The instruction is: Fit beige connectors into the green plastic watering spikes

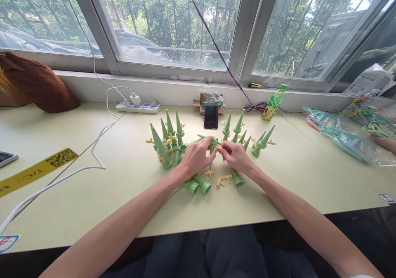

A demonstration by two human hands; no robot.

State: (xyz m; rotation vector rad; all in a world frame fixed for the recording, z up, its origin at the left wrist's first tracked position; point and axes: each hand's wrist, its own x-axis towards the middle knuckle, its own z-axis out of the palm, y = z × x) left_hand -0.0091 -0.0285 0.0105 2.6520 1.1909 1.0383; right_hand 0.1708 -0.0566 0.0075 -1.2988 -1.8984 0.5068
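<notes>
My left hand (196, 157) and my right hand (235, 157) meet over the middle of the pale table (93, 187). Both are closed around one green cone-shaped spike (213, 145) held between them. My right fingers pinch at its side, where a small yellow piece seems to sit. Several green spikes stand upright to the left (168, 144) and to the right (247, 137), some with yellow fittings. Two green spikes (198, 185) lie flat below my left hand. Loose yellow fittings (223, 180) lie under my hands.
A phone (210, 116) stands behind the spikes. A white power strip (137, 107) and its cable (93, 154) run across the left. A green bottle (274, 102) stands at the back right. Bags of teal plastic parts (346, 140) lie at right. A brown bag (37, 82) sits far left.
</notes>
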